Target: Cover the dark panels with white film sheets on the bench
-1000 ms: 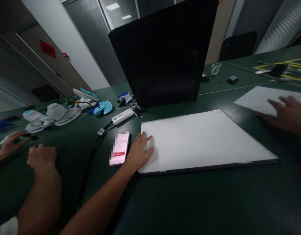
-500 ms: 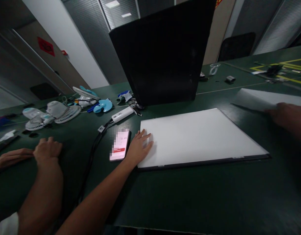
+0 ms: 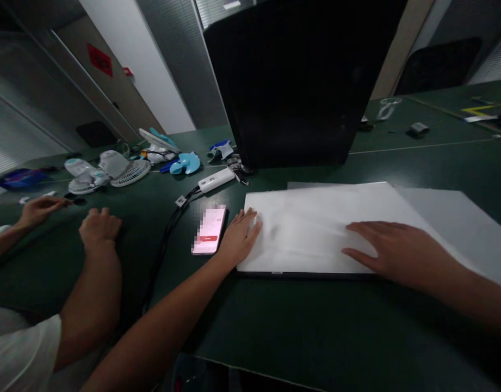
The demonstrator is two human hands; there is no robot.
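The left hand (image 3: pixel 239 237) lies palm down on the left end of the white panel (image 3: pixel 274 256), its fingers fanned a little and gripping nothing. The right hand (image 3: pixel 393 247) rests over the panel's right half, thumb well apart from the fingers, which lie nearly straight and pinch nothing that shows. The panel is flat on the table (image 3: pixel 315 326) beneath both sets of fingers, its dark rim showing on the near side. A thin pale sheet (image 3: pixel 450 212) juts out beyond the right fingers, past the panel's far edge and right end; it seems to lie over the panel, though the overlap is hard to make out. As things lie, the panel is down and the sheet is flat against it; what looks undone is the squaring, since sheet and panel edges do not match. Just left of the left fingers is a phone (image 3: pixel 209 234); beyond them is a power strip (image 3: pixel 216 180), and past the panel stands a black screen (image 3: pixel 303 81). A co-worker's fist (image 3: pixel 101 228) is well left of the left fingers.
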